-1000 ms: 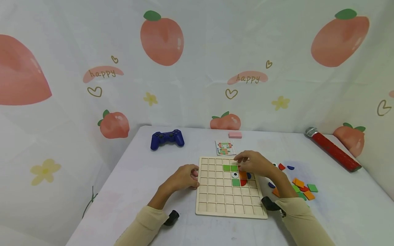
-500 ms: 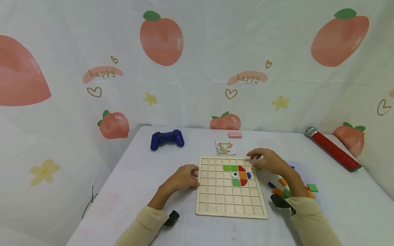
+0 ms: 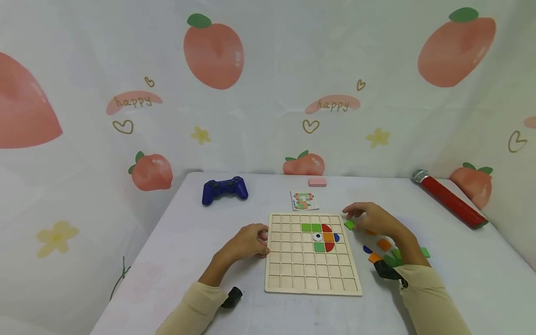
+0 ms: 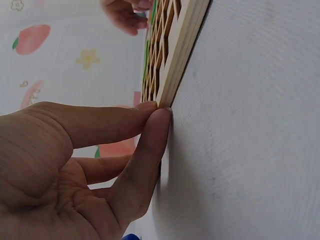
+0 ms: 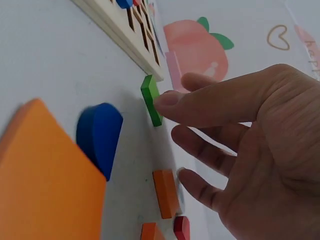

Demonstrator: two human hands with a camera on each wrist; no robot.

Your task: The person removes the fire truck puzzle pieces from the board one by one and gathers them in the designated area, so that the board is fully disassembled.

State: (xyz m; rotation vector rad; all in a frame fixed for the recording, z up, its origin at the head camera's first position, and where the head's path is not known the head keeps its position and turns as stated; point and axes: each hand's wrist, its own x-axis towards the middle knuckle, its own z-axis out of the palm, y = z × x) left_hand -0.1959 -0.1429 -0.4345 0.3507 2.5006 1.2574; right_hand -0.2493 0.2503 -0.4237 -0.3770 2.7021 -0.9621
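Note:
A pale wooden grid board (image 3: 293, 270) lies on the table with a few flat coloured pieces set in its upper right cells, among them a white eye piece (image 3: 318, 237). My left hand (image 3: 248, 240) pinches the board's left edge between thumb and finger, as the left wrist view shows. Past the board's upper right corner, my right hand (image 3: 374, 219) hovers low with loosely bent fingers. Its thumb (image 5: 172, 100) overlaps a loose green tile (image 5: 148, 92) in the right wrist view; whether they touch is hard to tell. The same green tile (image 3: 349, 224) lies beside the board.
Loose orange tiles (image 3: 384, 244), green tiles and a blue half-round piece (image 3: 367, 249) lie right of the board, partly under my right arm. Behind it are a patterned card (image 3: 304, 200), a pink block (image 3: 317, 182), a blue game controller (image 3: 224, 190) and a red microphone (image 3: 452, 201).
My right hand has moved right, off the board, to the loose green tile beside its corner, uncovering the coloured pieces. My left hand stays at the edge. The head view has shifted slightly.

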